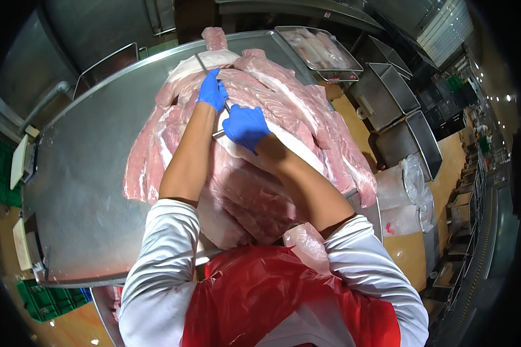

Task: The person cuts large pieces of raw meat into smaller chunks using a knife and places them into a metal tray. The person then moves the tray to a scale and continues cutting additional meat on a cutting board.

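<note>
Red apron [260,289] fabric, glossy and creased, lies nearest the camera, with white sleeves [171,240] pushed up on both sides. Both hands wear blue gloves and work over the counter [92,185], above a broad heap of raw meat [289,95]. Long pink slabs, edged with pale fat, overlap from the near edge to the far edge and spread toward the right edge, where one end droops; another end pokes past the far edge.

The left hand [213,91] has its grip closed around a thin rod [200,61], which slants toward the far edge. Lower and to its right, the right hand [247,128] has its grip curled shut on a grey metal piece [217,134]; most of that is hidden, so its kind cannot be told.

Beyond the far right corner sits a metal tray [340,76] of wrapped pieces. Metal bins [382,98] and clear bags [400,188] stand past the right edge.
</note>
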### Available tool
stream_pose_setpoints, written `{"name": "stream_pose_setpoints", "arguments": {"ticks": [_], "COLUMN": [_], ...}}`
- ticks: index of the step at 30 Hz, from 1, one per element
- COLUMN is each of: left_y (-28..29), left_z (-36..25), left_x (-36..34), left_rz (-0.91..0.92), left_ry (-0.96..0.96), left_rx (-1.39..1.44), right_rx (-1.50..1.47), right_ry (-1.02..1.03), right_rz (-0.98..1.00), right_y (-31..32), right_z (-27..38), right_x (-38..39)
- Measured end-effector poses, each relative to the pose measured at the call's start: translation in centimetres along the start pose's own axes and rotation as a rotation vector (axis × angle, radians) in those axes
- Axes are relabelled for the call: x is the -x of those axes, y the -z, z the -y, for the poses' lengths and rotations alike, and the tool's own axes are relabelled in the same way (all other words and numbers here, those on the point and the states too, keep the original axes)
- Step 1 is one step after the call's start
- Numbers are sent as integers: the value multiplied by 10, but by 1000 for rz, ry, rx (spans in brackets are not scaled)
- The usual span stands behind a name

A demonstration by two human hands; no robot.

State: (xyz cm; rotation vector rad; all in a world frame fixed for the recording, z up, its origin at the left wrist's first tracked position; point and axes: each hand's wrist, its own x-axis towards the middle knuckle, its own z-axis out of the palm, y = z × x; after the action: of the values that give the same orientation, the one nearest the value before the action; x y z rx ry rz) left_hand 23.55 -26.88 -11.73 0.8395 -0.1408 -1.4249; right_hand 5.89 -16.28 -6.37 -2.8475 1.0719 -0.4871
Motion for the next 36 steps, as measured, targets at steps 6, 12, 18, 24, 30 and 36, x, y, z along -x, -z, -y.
{"name": "stream_pose_setpoints", "arguments": {"ticks": [6,12,18,24,30,36], "left_y": [-30,-185,-122,-32,-72,-144], "left_z": [27,49,101,155,179,208], "left_x": [24,182,245,250,274,292], "left_rz": [47,843,870,681,733,883], "left_ry": [-265,-525,-279,-115,-146,-212], "left_rx": [8,-979,-1312,-1067,-1312,-1413], "right_rx": [57,-60,261,48,422,-221], "right_ry": [77,-80,-598,-1007,-944,-2043], "right_rz": [-179,-455,-781,-1362,-1792,-446], "right_y": [-36,25,83,102,73,-239], "right_z": [-46,-76,-124,-100,-140,-171], "right_x": [17,90,333,576,628,737]}}
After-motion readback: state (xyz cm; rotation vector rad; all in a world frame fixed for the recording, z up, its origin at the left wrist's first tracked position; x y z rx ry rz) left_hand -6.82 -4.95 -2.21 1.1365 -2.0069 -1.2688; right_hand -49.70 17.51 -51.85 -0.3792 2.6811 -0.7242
